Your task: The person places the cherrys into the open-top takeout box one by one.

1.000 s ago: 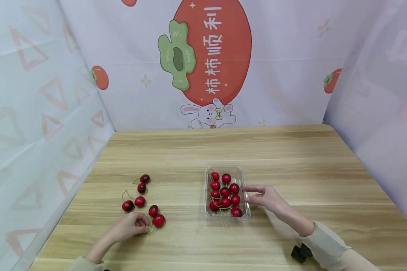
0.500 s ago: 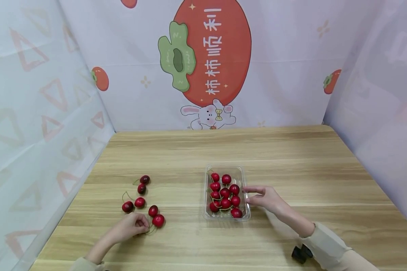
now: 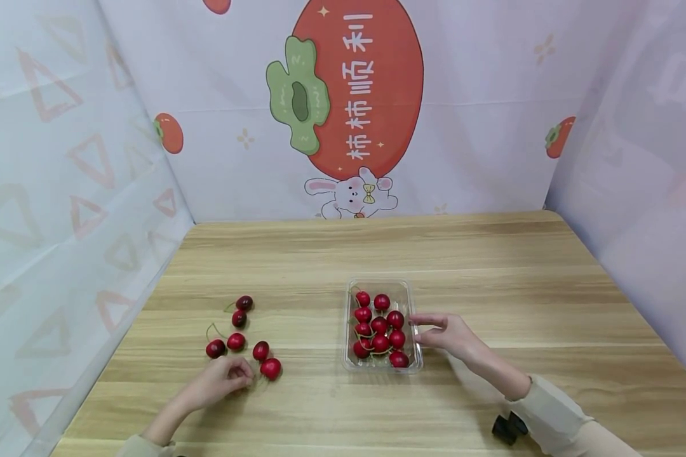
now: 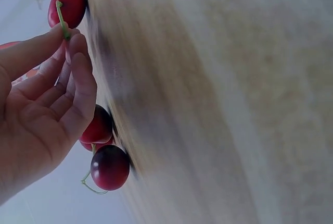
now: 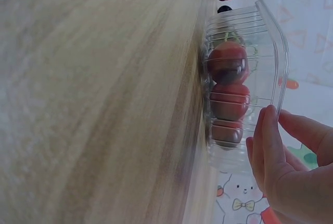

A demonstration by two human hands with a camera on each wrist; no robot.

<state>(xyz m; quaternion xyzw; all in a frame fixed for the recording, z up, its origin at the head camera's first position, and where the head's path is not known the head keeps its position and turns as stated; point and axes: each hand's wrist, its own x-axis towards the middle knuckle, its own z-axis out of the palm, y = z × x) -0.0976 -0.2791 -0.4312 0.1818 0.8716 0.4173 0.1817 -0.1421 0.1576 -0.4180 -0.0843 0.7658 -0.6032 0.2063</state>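
My left hand [image 3: 223,382] pinches the green stem [image 4: 63,20] of a red cherry [image 3: 270,369] between thumb and fingertips; the fruit sits just past the fingers. Another cherry [image 3: 260,350] lies against it. Behind the hand, several darker cherries [image 4: 110,168] rest on the table, some with stems. At the middle stands a clear plastic box [image 5: 247,21] with several red cherries [image 3: 380,325] inside, lying in rough rows with stems. My right hand [image 3: 456,335] holds the box's right rim, thumb and index fingertips at the edge.
The wood-grain table [image 3: 491,266] runs back to a printed cloth backdrop [image 3: 480,108], with cloth sides left and right. A small black object [image 3: 504,429] lies beside the right sleeve [image 3: 554,406].
The pinched cherry and its neighbour have shifted slightly away and to the right, while the left fingers moved only a little. The right hand and the box have stayed in place.
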